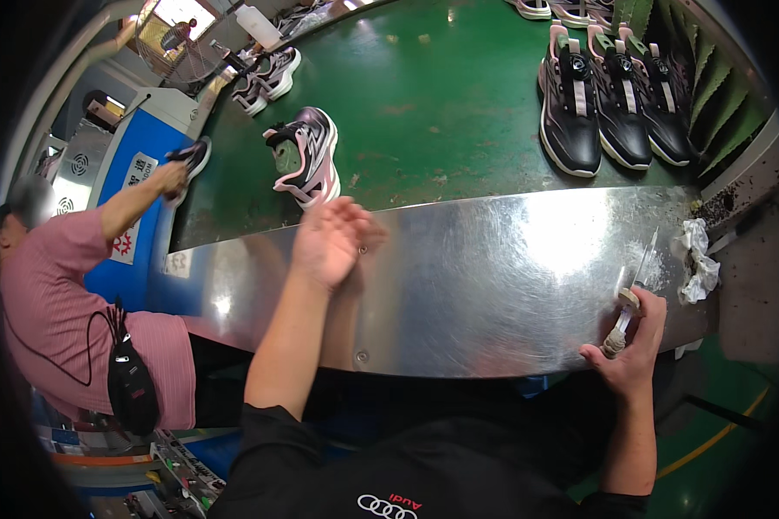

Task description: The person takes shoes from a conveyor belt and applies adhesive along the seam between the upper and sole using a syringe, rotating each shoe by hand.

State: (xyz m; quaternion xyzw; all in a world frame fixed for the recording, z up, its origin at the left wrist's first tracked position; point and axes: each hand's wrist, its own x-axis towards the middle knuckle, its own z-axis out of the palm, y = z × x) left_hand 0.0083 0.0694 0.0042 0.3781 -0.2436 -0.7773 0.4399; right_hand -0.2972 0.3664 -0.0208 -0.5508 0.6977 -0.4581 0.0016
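My left hand (333,242) is raised over the metal edge of the bench, holding nothing, its loosely bent fingers slightly blurred. Just beyond its fingertips stands a black, pink and white sneaker (307,156) on the green top. Over at the right, my right hand (636,342) has its fingers curled round a slim tool (625,318) with a thin pointed tip and a pale, lumpy handle end. The tip points away from me. My thumb reaches past the handle's near end, and part of the grip is hidden by my fingers.
Several black sneakers (573,112) stand in a row at the far right, beside green slats (725,95). Crumpled white paper (699,259) lies near the right end. At left, a co-worker in pink (69,277) handles another shoe (195,157) beside a blue machine (138,190). More shoes (268,80) and a white bottle (258,26) are beyond.
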